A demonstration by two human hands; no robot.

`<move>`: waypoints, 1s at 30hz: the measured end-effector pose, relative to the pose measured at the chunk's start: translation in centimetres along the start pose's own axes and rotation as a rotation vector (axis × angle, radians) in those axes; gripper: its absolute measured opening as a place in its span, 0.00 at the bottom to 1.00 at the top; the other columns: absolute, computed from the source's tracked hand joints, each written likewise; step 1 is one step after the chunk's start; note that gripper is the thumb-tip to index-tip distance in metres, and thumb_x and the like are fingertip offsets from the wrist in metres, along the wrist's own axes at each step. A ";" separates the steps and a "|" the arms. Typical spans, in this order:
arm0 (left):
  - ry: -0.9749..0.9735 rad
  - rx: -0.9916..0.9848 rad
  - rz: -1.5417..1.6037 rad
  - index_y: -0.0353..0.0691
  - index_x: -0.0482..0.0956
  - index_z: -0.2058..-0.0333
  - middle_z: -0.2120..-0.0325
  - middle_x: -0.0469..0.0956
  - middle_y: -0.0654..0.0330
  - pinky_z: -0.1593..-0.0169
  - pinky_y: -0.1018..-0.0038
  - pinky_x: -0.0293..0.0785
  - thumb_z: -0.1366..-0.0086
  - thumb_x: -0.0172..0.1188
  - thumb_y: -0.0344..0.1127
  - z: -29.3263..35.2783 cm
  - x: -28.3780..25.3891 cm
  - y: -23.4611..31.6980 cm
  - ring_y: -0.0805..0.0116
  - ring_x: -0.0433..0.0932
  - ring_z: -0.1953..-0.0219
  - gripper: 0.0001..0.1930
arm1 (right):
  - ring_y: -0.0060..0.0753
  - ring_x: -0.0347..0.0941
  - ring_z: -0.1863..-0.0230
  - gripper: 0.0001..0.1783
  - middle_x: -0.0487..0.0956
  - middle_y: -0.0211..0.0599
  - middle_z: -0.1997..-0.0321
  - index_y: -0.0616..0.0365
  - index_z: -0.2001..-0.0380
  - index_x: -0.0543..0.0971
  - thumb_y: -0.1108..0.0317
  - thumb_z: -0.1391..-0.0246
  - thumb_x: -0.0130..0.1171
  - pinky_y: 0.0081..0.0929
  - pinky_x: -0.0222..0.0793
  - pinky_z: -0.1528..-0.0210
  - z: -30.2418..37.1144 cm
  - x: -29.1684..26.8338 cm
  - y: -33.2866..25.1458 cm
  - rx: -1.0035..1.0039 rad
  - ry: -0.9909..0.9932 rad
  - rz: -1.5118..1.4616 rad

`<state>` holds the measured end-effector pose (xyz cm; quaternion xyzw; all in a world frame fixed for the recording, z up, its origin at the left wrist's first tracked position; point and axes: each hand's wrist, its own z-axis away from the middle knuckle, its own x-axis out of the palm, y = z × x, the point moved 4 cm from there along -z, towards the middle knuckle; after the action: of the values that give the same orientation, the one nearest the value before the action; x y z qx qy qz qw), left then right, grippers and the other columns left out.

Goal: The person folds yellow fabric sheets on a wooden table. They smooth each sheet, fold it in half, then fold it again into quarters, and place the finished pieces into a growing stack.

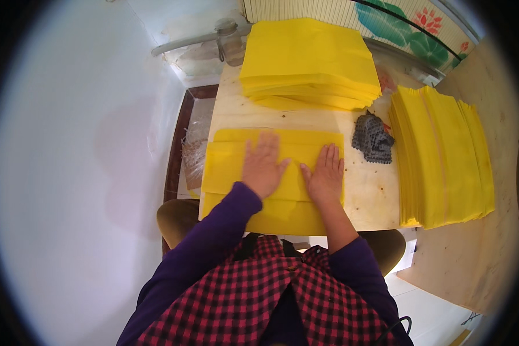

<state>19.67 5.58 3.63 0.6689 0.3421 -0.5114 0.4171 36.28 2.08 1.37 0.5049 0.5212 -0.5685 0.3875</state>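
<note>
Fingers (331,155) in head view outstretched, gripping nothing: L hand (263,170) (blurred) over & R hand (324,183) flat on layered yellow sheets (228,170), bench's (369,199) near edge; prob. smoothing step, next move likely needs even palm pressure

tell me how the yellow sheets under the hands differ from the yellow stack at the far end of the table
The yellow sheets lie low and flat; the yellow stack rises thick with many layers.
The sheets have the left hand and right hand spread over them; the stack has none.
Both share the bright yellow colour.
</note>
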 end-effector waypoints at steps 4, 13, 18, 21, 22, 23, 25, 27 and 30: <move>-0.160 -0.026 0.165 0.37 0.50 0.34 0.32 0.49 0.53 0.31 0.52 0.36 0.33 0.45 0.51 -1.0 2.1 2.3 0.59 0.45 0.30 0.35 | 0.47 0.37 0.26 0.45 0.46 0.54 0.28 0.69 0.34 0.49 0.43 0.41 0.43 0.46 0.31 0.28 -0.1 0.2 0.2 -0.016 0.008 0.002; -0.009 -0.272 -0.042 0.37 0.49 0.34 0.32 0.48 0.53 0.31 0.55 0.36 0.34 0.45 0.53 2.3 1.4 -7.9 0.59 0.44 0.30 0.37 | 0.45 0.34 0.26 0.45 0.43 0.52 0.27 0.67 0.34 0.48 0.42 0.40 0.41 0.42 0.27 0.27 -0.1 0.6 0.2 0.001 -0.024 0.024; -0.009 -0.461 0.011 0.34 0.48 0.34 0.32 0.46 0.52 0.30 0.59 0.36 0.33 0.42 0.55 4.0 1.5 -12.3 0.60 0.42 0.29 0.38 | 0.45 0.34 0.26 0.45 0.43 0.52 0.27 0.67 0.33 0.48 0.42 0.40 0.40 0.42 0.27 0.27 0.0 0.4 0.1 -0.005 -0.024 0.006; -0.048 -0.610 0.030 0.33 0.49 0.34 0.32 0.46 0.50 0.30 0.60 0.37 0.33 0.42 0.55 5.5 0.9 -15.3 0.59 0.42 0.29 0.37 | 0.45 0.34 0.26 0.45 0.43 0.52 0.27 0.67 0.33 0.48 0.41 0.40 0.40 0.42 0.27 0.27 0.1 0.3 0.0 0.008 -0.022 -0.001; -0.050 -0.642 0.006 0.33 0.49 0.35 0.32 0.46 0.49 0.30 0.60 0.37 0.32 0.43 0.55 6.1 0.5 -16.1 0.58 0.42 0.30 0.37 | 0.45 0.35 0.26 0.45 0.43 0.52 0.27 0.67 0.33 0.48 0.41 0.40 0.40 0.42 0.28 0.27 0.1 0.2 0.0 0.011 -0.014 0.000; -0.083 -0.694 -0.005 0.32 0.49 0.35 0.32 0.47 0.49 0.30 0.60 0.37 0.32 0.43 0.54 6.5 0.4 -16.7 0.58 0.43 0.30 0.37 | 0.45 0.35 0.26 0.45 0.44 0.52 0.27 0.67 0.34 0.48 0.41 0.40 0.40 0.42 0.27 0.27 0.1 0.2 0.0 0.014 -0.020 0.005; 0.121 -0.580 -0.024 0.32 0.50 0.35 0.33 0.48 0.49 0.31 0.59 0.38 0.32 0.43 0.53 6.5 -0.8 -16.4 0.57 0.43 0.30 0.36 | 0.44 0.34 0.26 0.45 0.44 0.52 0.27 0.67 0.34 0.49 0.41 0.40 0.41 0.41 0.27 0.27 0.1 0.2 0.0 0.013 -0.041 0.040; 0.200 -0.466 -0.040 0.32 0.51 0.35 0.33 0.49 0.49 0.31 0.58 0.38 0.32 0.44 0.53 6.3 -1.7 -15.0 0.56 0.44 0.30 0.36 | 0.44 0.34 0.26 0.45 0.44 0.51 0.27 0.68 0.34 0.49 0.41 0.40 0.41 0.41 0.27 0.27 0.0 0.3 0.1 0.027 -0.061 0.022; 0.187 -0.238 -0.092 0.33 0.51 0.35 0.33 0.49 0.49 0.31 0.57 0.39 0.32 0.43 0.52 4.2 -1.1 -10.1 0.56 0.44 0.30 0.35 | 0.43 0.34 0.25 0.45 0.44 0.51 0.27 0.68 0.34 0.49 0.41 0.40 0.41 0.41 0.27 0.27 -0.1 0.2 0.0 0.025 -0.053 0.007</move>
<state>8.82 5.94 2.08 0.6429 0.4679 -0.4213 0.4361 36.28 2.20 1.13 0.4964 0.5020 -0.5868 0.3966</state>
